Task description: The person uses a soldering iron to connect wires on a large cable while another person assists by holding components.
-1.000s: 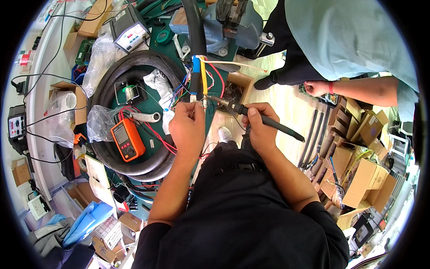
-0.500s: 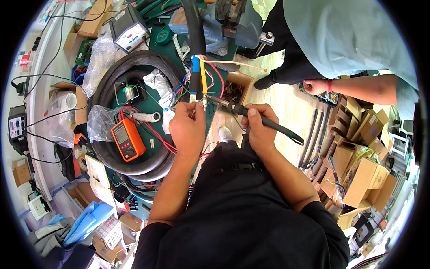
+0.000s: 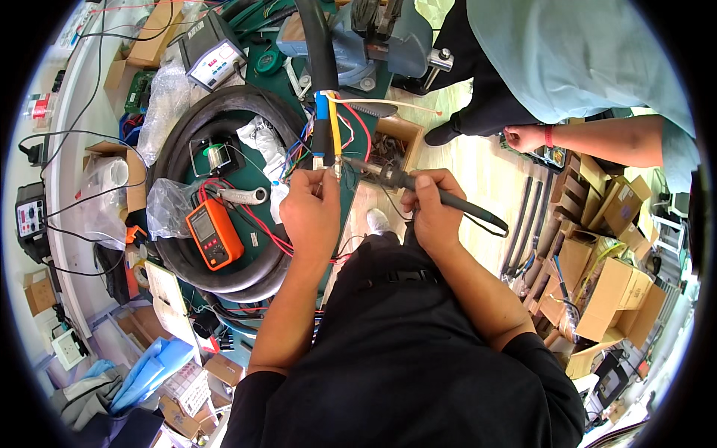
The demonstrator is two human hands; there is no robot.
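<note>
A thick black cable (image 3: 322,63) hangs down from the vise, with stripped wires fanning out at its end. My right hand (image 3: 435,205) grips the black handle of a soldering iron (image 3: 472,210), its metal tip pointing left at the bare end of a yellow-sleeved wire (image 3: 335,127). Tip and barrel look slightly blurred. Just below the wire ends, my left hand (image 3: 310,201) is closed in a pinch; what lies between its fingertips is too small to make out. A blue-banded black wire (image 3: 321,134) ends right above those fingers.
A blue-grey vise (image 3: 407,48) stands on the green bench. An orange multimeter (image 3: 214,233) lies beside a coil of thick black cable (image 3: 172,261). Behind it sits a soldering station (image 3: 215,60). Another person's hand (image 3: 525,137) is at the right, above stacked cardboard boxes (image 3: 612,299).
The iron's front end has shifted a little and now looks blurred. Both hands stay in nearly the same place; the bench has moved slightly in view.
</note>
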